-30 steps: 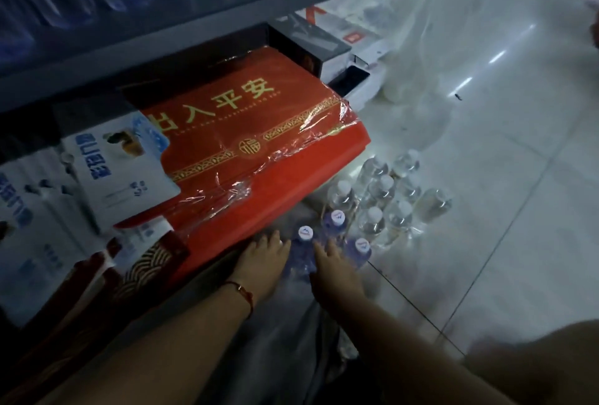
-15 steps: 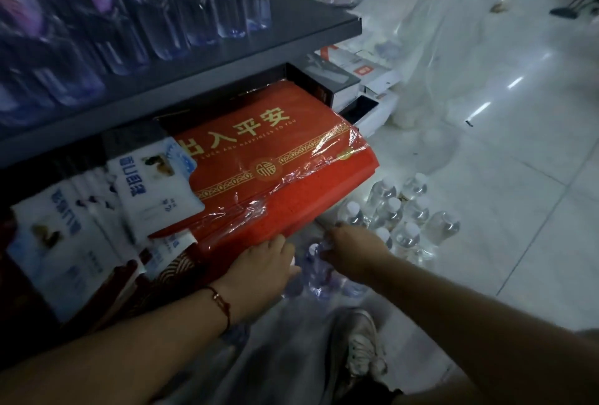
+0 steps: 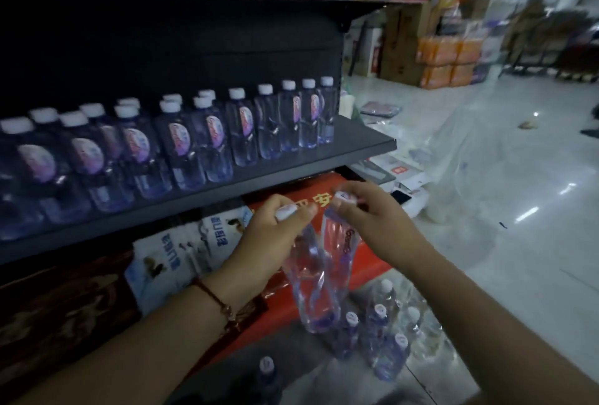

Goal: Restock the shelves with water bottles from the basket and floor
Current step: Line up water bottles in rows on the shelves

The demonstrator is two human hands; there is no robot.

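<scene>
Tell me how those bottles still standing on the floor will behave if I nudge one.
The floor bottles look tall, narrow and full, so one probably tips, and likely topples its close neighbours. The glossy floor tiles suggest it might slide or roll.

Right of the hands, a pale glossy tiled floor (image 3: pixel 505 262) catches streaks of ceiling light. Beyond them, far back, stand stacked cardboard boxes (image 3: pixel 400 48) and orange packs (image 3: pixel 447 61), perhaps cartons; the blur hides more. A dark panel (image 3: pixel 194 48) backs the shelving up to the left.
</scene>
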